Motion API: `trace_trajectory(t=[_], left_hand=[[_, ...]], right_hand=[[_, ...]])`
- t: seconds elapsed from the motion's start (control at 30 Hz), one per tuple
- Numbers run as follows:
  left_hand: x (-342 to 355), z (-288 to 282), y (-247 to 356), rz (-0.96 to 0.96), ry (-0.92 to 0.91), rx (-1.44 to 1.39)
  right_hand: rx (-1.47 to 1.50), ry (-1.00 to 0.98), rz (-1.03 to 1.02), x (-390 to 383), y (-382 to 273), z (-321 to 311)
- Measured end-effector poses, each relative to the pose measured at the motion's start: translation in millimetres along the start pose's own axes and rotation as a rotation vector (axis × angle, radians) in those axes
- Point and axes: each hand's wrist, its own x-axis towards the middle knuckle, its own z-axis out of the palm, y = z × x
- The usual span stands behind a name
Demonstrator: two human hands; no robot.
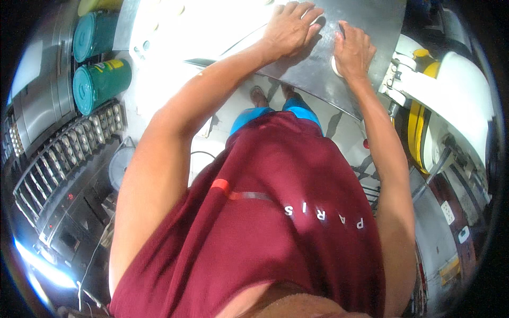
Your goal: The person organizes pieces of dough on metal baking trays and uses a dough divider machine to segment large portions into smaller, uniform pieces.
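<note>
My left hand (pixel 292 29) lies palm down on a shiny metal table (pixel 360 13), fingers apart. A pale, rounded edge (pixel 320 20) shows beside its fingers; most of that piece is hidden. My right hand (pixel 354 52) is curled low over the table to the right, its fingers bent together and thumb toward the left hand. A small pale, smooth piece (pixel 334 67) like dough peeks out under its palm edge. Several pale lumps (pixel 179 9) sit in the glare at the table's left; their kind is washed out.
Green lidded drums (pixel 102 85) stand at the left, above a metal rack (pixel 69 146) lined with round shapes. A white and yellow machine (pixel 450 106) is close by the table's right edge. My feet (pixel 259 96) are at the table's near edge on a pale tiled floor (pixel 204 124).
</note>
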Motion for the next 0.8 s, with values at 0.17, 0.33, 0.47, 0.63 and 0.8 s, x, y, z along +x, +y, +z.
trace_trajectory(t=[0.17, 0.33, 0.47, 0.63, 0.8], left_hand=[[2.9, -3.8, 9.6, -0.016, -0.087, 0.114], [0.6, 2.2, 1.0, 0.055, 0.044, 0.281], [-2.7, 12.0, -4.2, 0.033, 0.069, 0.258], [1.2, -3.6, -4.3, 0.001, 0.097, -0.092], [-30.7, -42.0, -0.6, -0.299, -0.249, -0.146]], right_hand=[[0.076, -0.025, -0.010, -0.5, 1.7, -3.2], [0.148, -0.065, -0.039, 6.3, -6.2, -12.1], [0.321, -0.087, -0.077, 3.3, 1.7, -7.5], [0.494, -0.455, -0.042, -9.8, 24.3, -40.9], [0.434, -0.792, -0.079, 2.5, 3.5, -83.0]])
